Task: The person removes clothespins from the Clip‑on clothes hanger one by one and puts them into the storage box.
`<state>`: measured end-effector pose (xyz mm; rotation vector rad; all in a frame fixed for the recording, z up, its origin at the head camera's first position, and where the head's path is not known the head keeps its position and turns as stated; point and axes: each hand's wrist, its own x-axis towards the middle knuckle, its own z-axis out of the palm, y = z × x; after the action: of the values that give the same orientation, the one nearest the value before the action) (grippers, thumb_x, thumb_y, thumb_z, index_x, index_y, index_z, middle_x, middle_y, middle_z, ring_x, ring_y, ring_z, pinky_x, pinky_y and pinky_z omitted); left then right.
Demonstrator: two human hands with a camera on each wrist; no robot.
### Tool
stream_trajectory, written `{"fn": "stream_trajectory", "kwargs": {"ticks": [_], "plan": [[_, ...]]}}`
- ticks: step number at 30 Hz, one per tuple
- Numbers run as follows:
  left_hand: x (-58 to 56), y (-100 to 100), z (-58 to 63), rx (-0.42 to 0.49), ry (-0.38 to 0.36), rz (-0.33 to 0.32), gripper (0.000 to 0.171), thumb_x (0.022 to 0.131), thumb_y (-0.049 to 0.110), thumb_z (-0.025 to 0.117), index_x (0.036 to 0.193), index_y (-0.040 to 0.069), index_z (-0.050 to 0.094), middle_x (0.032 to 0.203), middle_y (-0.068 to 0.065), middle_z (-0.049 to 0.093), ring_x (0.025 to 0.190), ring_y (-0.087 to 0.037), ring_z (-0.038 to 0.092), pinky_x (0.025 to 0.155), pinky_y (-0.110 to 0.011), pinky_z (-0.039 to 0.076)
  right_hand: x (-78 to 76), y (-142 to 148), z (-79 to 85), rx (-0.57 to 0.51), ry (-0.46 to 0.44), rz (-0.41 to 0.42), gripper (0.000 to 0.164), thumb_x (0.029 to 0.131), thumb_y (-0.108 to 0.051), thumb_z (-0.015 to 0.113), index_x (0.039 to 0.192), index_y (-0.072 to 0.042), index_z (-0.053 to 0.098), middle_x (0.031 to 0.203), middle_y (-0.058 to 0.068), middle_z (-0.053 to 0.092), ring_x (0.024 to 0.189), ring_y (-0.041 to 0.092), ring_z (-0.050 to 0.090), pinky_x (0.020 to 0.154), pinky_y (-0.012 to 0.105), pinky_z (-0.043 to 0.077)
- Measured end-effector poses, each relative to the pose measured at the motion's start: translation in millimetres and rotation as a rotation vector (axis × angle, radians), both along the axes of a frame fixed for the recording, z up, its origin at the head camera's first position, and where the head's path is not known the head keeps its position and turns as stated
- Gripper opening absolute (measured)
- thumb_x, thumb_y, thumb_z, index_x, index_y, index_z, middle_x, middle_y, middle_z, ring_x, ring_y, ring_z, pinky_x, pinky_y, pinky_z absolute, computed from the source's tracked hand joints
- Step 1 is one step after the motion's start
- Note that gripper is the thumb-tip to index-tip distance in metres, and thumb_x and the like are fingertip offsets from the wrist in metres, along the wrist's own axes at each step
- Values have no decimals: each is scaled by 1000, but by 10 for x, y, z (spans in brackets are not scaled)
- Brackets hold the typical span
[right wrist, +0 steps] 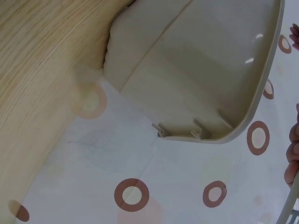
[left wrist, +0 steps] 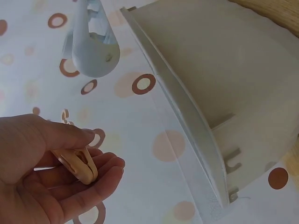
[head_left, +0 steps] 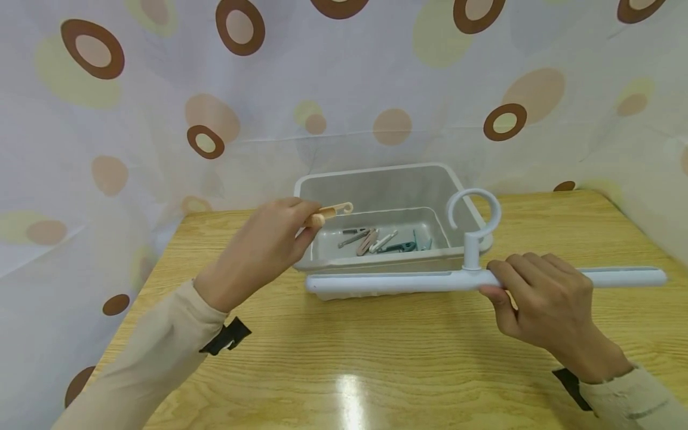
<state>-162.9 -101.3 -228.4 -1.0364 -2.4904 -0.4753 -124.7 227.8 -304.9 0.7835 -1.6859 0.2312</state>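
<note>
My left hand (head_left: 263, 248) pinches a peach-coloured clothespin (head_left: 337, 209) with a small ring at its end, held over the left part of a grey plastic basin (head_left: 376, 174). In the left wrist view, the clothespin (left wrist: 80, 169) lies between the thumb and curled fingers. My right hand (head_left: 548, 298) grips a long white bar-shaped hanger (head_left: 398, 282) near its middle, right beside its upright round hook (head_left: 495, 209). The bar runs level across the basin's near side. Only the fingertips (right wrist: 292, 154) of the right hand show at the edge of the right wrist view.
Several clothespins (head_left: 367, 242) in grey, pink, white and dark green lie on the basin's floor. The basin stands on a wooden table (head_left: 322, 358), close to a patterned cloth (head_left: 344, 77) that hangs behind and along the sides.
</note>
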Motion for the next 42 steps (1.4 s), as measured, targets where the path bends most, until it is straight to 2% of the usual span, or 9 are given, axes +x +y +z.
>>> {"fn": "stream_trajectory", "kwargs": {"ticks": [3, 9, 17, 21, 31, 36, 39, 42], "plan": [[-44, 49, 54, -19, -6, -14, 9, 93, 5, 61, 85, 3, 60, 67, -2, 52, 63, -20, 46, 58, -31, 41, 7, 1, -4, 3, -3, 0, 59, 103, -42, 37, 65, 0, 53, 50, 5, 38, 37, 22, 34, 33, 38, 28], [-119, 124, 107, -54, -27, -36, 9, 94, 6, 61, 87, 2, 63, 69, -3, 55, 61, -19, 45, 56, -29, 38, 17, 16, -16, 11, -14, -4, 59, 103, -42, 38, 65, 1, 53, 51, 7, 40, 38, 24, 38, 33, 39, 29], [-222, 246, 186, -120, -58, -51, 17, 95, 7, 59, 79, 3, 60, 65, -2, 51, 58, -17, 41, 54, -27, 35, 29, 41, -29, 22, -24, -12, 58, 103, -42, 38, 65, 0, 53, 51, 6, 41, 37, 22, 35, 33, 35, 25], [-278, 324, 246, -153, -58, -61, 20, 95, 8, 59, 77, 3, 62, 65, -3, 55, 58, -17, 42, 55, -28, 38, 38, 54, -36, 31, -29, -12, 58, 103, -41, 38, 66, 1, 54, 51, 7, 42, 37, 23, 36, 33, 35, 26], [-392, 525, 348, -205, -93, -136, 16, 96, 9, 57, 86, 2, 68, 66, -1, 52, 62, -16, 43, 58, -27, 37, 60, 62, -54, 31, -37, -16, 58, 103, -41, 38, 66, 1, 53, 51, 7, 42, 37, 23, 36, 33, 37, 28], [-523, 621, 362, -248, -66, -179, 17, 96, 8, 56, 85, 1, 67, 69, -4, 57, 65, -17, 47, 62, -30, 42, 58, 44, -57, 30, -30, -12, 58, 103, -42, 37, 65, 0, 53, 50, 7, 41, 37, 23, 37, 33, 38, 29], [-617, 660, 349, -287, -51, -186, 17, 96, 8, 57, 84, 0, 67, 72, -6, 62, 65, -18, 48, 62, -31, 44, 57, 28, -66, 28, -23, -7, 59, 103, -42, 37, 64, 0, 53, 50, 6, 40, 37, 23, 36, 33, 38, 29], [-703, 700, 328, -334, -53, -181, 19, 96, 9, 57, 84, -1, 67, 71, -8, 60, 63, -18, 46, 61, -32, 44, 61, 19, -75, 27, -17, -4, 59, 103, -42, 37, 64, 0, 53, 50, 6, 41, 37, 22, 36, 33, 37, 28]]}}
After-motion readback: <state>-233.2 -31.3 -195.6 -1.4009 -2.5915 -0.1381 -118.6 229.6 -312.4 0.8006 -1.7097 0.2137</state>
